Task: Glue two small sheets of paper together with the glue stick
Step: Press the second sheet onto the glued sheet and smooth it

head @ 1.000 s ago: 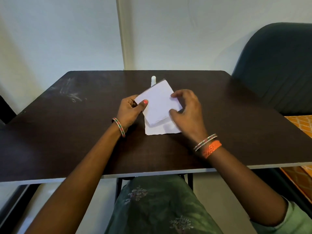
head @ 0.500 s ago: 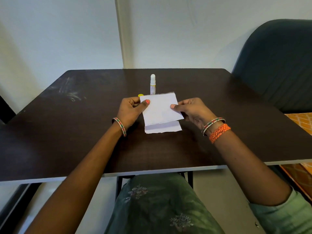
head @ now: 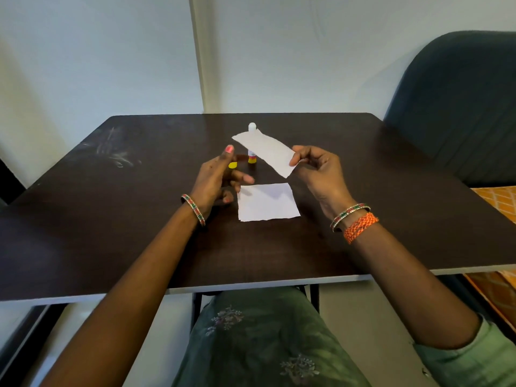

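One small white sheet (head: 267, 202) lies flat on the dark table (head: 111, 208). My right hand (head: 318, 174) pinches a second white sheet (head: 265, 150) by its near corner and holds it tilted in the air above the table. My left hand (head: 217, 177) hovers just left of the flat sheet, fingers apart, holding nothing. Behind the raised sheet stands the glue stick (head: 252, 143), upright, partly hidden by the paper, its white tip showing above. Its yellow cap (head: 232, 165) lies on the table beside my left hand.
A dark green chair back (head: 460, 107) rises at the right behind the table. Pale walls close the far side. The table's front edge runs just above my lap. An orange patterned surface (head: 497, 199) shows at the far right.
My right hand has lifted the top sheet off the other and raised it. My left hand has let go of the paper and opened.
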